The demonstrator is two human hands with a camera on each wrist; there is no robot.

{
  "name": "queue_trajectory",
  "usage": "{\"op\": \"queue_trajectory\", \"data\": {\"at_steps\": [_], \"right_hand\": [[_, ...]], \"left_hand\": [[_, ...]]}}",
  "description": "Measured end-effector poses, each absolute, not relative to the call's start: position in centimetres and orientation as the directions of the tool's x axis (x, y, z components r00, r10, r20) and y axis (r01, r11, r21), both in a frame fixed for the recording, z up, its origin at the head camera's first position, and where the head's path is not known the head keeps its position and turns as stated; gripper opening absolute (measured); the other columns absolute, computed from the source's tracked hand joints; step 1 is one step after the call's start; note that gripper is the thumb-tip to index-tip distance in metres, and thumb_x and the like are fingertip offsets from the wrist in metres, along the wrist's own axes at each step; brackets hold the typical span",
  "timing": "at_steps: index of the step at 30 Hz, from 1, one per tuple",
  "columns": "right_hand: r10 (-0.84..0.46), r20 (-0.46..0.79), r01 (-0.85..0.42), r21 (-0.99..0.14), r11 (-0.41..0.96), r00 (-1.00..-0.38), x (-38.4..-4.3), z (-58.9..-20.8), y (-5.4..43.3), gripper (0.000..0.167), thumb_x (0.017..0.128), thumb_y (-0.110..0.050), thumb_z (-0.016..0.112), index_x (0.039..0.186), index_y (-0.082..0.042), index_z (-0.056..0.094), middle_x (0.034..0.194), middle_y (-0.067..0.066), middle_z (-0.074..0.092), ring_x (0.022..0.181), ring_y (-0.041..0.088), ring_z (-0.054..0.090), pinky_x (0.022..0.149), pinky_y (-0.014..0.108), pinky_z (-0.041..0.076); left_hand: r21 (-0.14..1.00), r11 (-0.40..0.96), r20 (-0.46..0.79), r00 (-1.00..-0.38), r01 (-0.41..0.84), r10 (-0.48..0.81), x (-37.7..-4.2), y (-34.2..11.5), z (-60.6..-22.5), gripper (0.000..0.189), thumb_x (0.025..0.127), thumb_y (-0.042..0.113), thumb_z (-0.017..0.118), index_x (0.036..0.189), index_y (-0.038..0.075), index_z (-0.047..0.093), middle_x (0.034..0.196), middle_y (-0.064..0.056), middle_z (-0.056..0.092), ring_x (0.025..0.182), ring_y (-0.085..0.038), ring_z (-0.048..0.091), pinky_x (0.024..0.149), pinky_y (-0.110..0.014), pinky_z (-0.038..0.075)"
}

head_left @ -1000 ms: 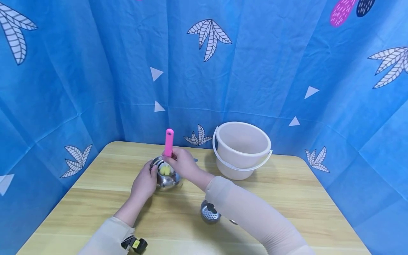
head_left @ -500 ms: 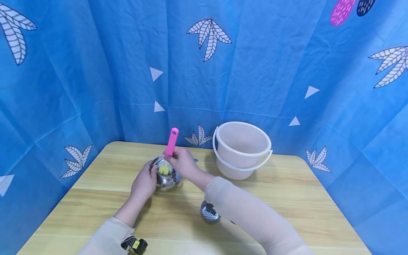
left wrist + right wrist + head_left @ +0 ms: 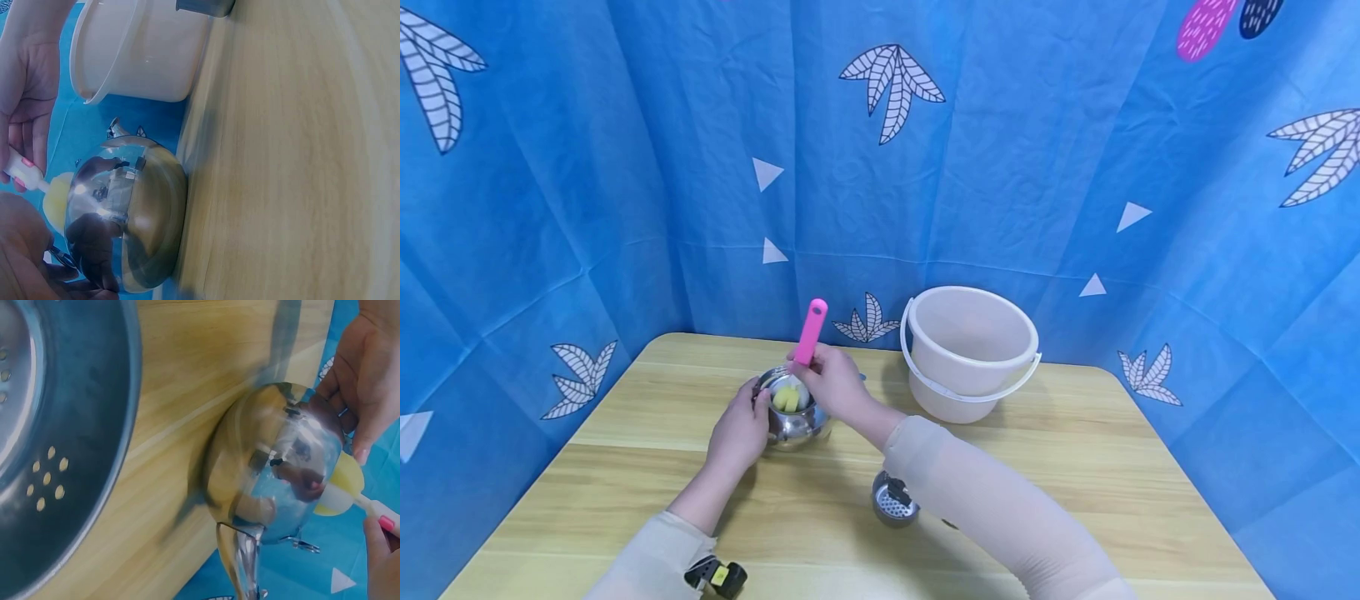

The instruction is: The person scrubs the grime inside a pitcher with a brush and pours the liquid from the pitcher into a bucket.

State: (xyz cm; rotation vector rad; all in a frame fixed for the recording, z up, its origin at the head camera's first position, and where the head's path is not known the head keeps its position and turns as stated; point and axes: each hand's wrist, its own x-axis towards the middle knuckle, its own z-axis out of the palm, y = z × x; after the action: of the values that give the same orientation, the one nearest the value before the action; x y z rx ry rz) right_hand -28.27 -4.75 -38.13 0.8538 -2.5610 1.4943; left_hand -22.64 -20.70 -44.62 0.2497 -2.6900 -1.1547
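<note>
A shiny metal teapot without its lid sits on the table, its mouth facing up. My left hand grips its left side near the rim; in the left wrist view, fingers curl by a small handle fitting. My right hand holds a sponge brush by its pink-and-white handle, tilted up to the right. The brush's yellow sponge head is in the teapot's mouth, its lower part hidden by the wall. In the right wrist view the teapot's spout points away from my left hand.
A perforated metal strainer stands near the front middle, partly under my right forearm. A small item beside it is mostly hidden by the sleeve. At the back right stands a white bucket with its handle down. Blue curtain surrounds the wooden table.
The brush handle has swung from nearly upright to tilted right, and the sponge head has shifted slightly inside the teapot's mouth. My left hand and the teapot have stayed in place.
</note>
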Motion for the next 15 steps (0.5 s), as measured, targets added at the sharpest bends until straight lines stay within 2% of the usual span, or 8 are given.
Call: {"op": "queue_trajectory", "data": {"at_steps": [15], "right_hand": [[-0.421,0.344,-0.504,-0.784,0.363,-0.839,-28.19,-37.23,-3.96,0.019,0.097,-0.020,0.068,0.113,-0.011,0.074,0.105,0.000,0.076,0.094,0.010,0.070,0.084,0.023,0.056]], "left_hand": [[0.733,0.675,0.101,-0.967,-0.087,-0.235,-22.56,-20.67,-44.59,0.057,0.110,0.032,0.029,0.154,-0.005,0.026,0.153,-0.030,0.036,0.139,-0.049,0.035,0.113,-0.062,0.030]]}}
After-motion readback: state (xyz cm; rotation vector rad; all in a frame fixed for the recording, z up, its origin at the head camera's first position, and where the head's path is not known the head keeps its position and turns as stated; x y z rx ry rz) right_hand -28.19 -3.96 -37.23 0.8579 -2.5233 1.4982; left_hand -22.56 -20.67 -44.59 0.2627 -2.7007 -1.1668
